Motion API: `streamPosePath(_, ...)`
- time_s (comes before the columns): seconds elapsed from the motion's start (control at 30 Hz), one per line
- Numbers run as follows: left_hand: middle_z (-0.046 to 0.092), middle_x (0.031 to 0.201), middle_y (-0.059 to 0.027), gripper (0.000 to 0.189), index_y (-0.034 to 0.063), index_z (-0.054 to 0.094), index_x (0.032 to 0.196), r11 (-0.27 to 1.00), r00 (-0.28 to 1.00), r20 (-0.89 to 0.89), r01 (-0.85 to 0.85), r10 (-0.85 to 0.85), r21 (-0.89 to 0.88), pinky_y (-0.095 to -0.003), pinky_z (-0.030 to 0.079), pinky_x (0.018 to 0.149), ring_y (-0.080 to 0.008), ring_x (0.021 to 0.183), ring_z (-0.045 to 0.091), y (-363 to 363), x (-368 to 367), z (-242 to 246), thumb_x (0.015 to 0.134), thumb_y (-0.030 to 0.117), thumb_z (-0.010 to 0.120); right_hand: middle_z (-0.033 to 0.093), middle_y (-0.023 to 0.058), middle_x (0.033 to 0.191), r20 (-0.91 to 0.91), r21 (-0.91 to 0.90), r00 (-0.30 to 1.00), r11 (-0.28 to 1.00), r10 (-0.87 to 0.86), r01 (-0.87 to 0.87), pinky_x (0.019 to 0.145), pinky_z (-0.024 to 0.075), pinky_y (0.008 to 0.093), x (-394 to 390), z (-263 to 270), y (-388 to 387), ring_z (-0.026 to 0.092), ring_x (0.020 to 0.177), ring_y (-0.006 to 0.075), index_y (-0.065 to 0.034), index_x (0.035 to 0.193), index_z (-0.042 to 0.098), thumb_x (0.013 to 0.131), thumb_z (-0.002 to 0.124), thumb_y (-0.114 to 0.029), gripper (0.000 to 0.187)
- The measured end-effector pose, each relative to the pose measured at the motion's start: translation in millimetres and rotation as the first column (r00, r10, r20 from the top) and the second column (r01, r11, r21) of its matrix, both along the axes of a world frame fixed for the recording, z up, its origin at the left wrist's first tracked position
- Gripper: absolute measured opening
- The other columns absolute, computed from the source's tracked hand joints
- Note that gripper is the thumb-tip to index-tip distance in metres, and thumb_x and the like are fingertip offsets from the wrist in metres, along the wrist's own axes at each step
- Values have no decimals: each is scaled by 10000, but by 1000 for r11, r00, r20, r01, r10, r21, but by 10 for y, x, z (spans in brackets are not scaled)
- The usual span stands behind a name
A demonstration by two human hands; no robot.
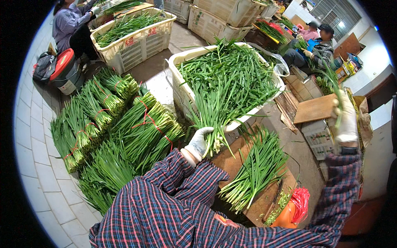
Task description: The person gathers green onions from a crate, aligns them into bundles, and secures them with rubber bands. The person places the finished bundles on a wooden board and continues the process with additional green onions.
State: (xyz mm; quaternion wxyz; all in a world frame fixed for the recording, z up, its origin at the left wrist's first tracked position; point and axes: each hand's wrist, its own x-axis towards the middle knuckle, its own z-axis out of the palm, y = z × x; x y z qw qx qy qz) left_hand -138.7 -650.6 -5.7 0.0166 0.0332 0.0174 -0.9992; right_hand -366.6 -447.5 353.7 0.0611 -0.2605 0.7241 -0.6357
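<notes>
My left hand (201,141), in a white glove, grips the pale stalk ends of a bunch of Chinese chives (214,117) at the near rim of a cream plastic crate (269,97). That crate is heaped with loose chives (232,74). Out to the right my right hand (342,114), gloved and blurred, is raised and holds a few long chive leaves (332,77). Between my arms, a loose pile of chives (257,167) lies on a wooden board (288,176) with its stalk ends towards me. A dark, narrow tool (274,197) rests beside trimmed bits (280,204).
Chive bundles tied with red string (102,114) stand at the left by a bucket with a red lid (63,65). Pink-red plastic ties (301,204) lie on an orange thing near the board. Another crate (133,46) stands behind. Co-workers sit upper left and upper right.
</notes>
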Motion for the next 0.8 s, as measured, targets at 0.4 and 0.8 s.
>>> streamPosePath(0.4, 674, 940, -135, 304, 4, 619, 1059, 993, 983, 141, -117, 117, -11, -376, 560, 746, -241, 802, 662, 164, -71, 105, 891, 257, 619, 630, 241, 844, -167, 890, 765, 429, 623, -155, 720, 483, 490, 1202, -2999, -1021, 615, 804, 412, -23, 917, 573, 911, 439, -259, 271)
streamPosePath(0.8, 662, 858, -82, 218, 10, 635, 1013, 811, 757, 556, 58, 344, -582, -321, 521, 618, -183, 697, 622, 496, -216, 354, 828, 117, 677, 622, 228, 998, 507, 626, 838, 583, 201, -518, 805, 485, 347, 1124, -2355, -1028, 624, 917, 307, 49, 1230, 442, 795, 655, -505, 736)
